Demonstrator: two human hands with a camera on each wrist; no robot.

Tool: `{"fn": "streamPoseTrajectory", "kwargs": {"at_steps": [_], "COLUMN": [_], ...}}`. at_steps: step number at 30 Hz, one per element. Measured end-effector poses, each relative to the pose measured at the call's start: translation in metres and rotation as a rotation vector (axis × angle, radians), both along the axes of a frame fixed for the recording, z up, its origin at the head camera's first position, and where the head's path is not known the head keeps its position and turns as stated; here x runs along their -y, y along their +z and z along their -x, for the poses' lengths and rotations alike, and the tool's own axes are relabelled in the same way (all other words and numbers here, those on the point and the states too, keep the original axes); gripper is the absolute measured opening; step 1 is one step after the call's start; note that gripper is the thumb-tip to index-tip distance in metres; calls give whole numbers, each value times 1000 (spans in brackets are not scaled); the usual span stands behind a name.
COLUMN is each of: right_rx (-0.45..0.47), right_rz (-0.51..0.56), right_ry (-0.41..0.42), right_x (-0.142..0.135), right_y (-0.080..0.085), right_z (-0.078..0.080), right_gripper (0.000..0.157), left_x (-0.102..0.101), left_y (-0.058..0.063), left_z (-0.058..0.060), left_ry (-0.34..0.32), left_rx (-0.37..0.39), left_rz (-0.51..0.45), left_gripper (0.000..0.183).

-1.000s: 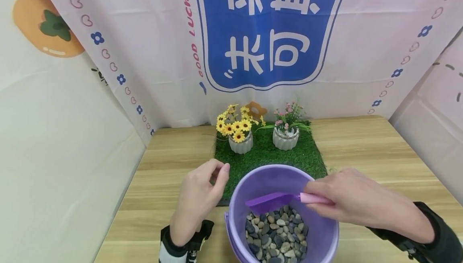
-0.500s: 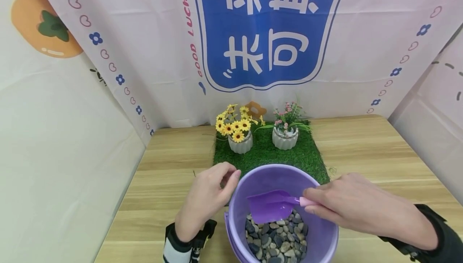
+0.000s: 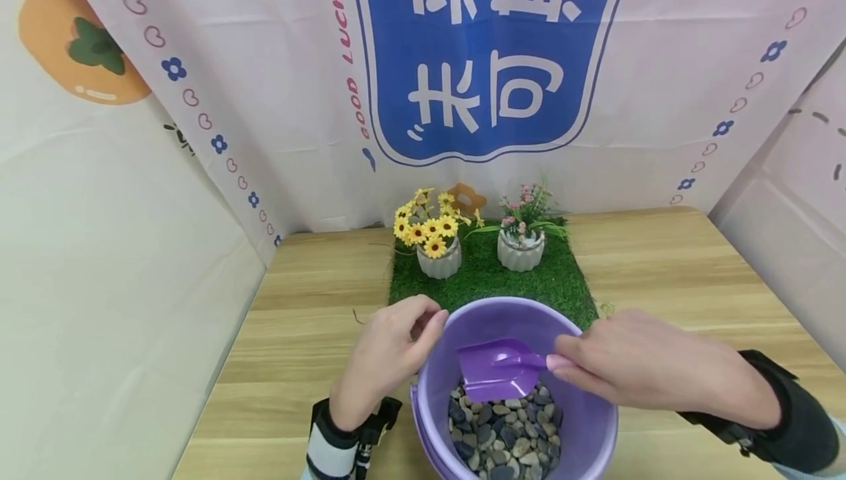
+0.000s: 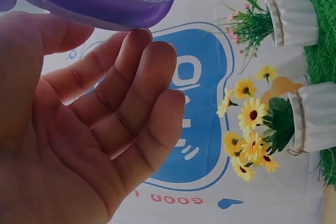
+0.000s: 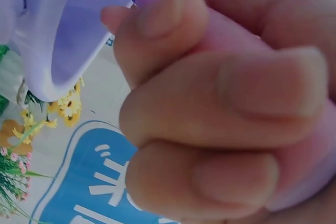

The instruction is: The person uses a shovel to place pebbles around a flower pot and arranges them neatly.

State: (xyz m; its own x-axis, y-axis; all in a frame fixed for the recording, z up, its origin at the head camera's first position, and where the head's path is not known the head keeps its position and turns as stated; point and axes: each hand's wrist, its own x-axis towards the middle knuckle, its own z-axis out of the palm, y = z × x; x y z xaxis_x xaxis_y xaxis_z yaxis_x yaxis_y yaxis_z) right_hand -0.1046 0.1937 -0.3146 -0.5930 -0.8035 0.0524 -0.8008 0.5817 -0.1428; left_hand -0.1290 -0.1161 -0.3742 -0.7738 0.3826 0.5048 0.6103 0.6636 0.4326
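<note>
My right hand [image 3: 644, 359] grips the pink handle of a small purple toy shovel [image 3: 500, 370]. In the right wrist view its fingers curl round the handle [image 5: 231, 38]. The shovel's blade hangs inside a purple bucket [image 3: 428, 362], above grey and tan pebbles [image 3: 509, 436] on the bottom. No pebbles show on the blade. My left hand [image 3: 390, 355] is at the bucket's left rim, its fingers loosely bent. In the left wrist view the fingertips reach the rim [image 4: 142, 18], with the palm bare; whether they press on it I cannot tell.
Behind the bucket lies a green turf mat [image 3: 489, 282]. On it stand a pot of yellow flowers [image 3: 439, 263] and a pot of pink flowers [image 3: 521, 252]. Wooden tabletop [image 3: 297, 333] extends to both sides, with a printed cloth [image 3: 311, 98] behind.
My left hand has moved right to the bucket's rim. The shovel's blade has turned, showing its broad face, and moved slightly right. The pebbles look unchanged.
</note>
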Motion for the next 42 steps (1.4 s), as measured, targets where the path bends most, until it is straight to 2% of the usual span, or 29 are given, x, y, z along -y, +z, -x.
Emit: {"fn": "streamPoseTrajectory", "kwargs": {"at_steps": [4,9,17,25,32,38,42], "right_rx": [61,71,77,16,-24,-123,-144], "right_rz": [-56,-140,-191,-214,-235,-252,-282], "right_ry": [5,13,34,59,37,54,59], "right_x": [5,12,17,19,20,20,21], "right_y": [3,4,1,0,1,2,3], "right_z": [4,6,8,14,15,16,17], "right_gripper": [31,33,31,31,28,26,25], "left_x": [0,1,1,0,-1,-3,-3], "left_y": [0,-2,-5,-4,-4,-6,-8], "left_z": [0,0,3,4,6,8,8], "left_ry": [0,7,-12,-12,-20,-33,-30], "left_rx": [9,25,30,28,21,35,44], "left_rz": [-3,0,4,12,24,32,34], "left_gripper": [9,10,9,9,8,9,9]}}
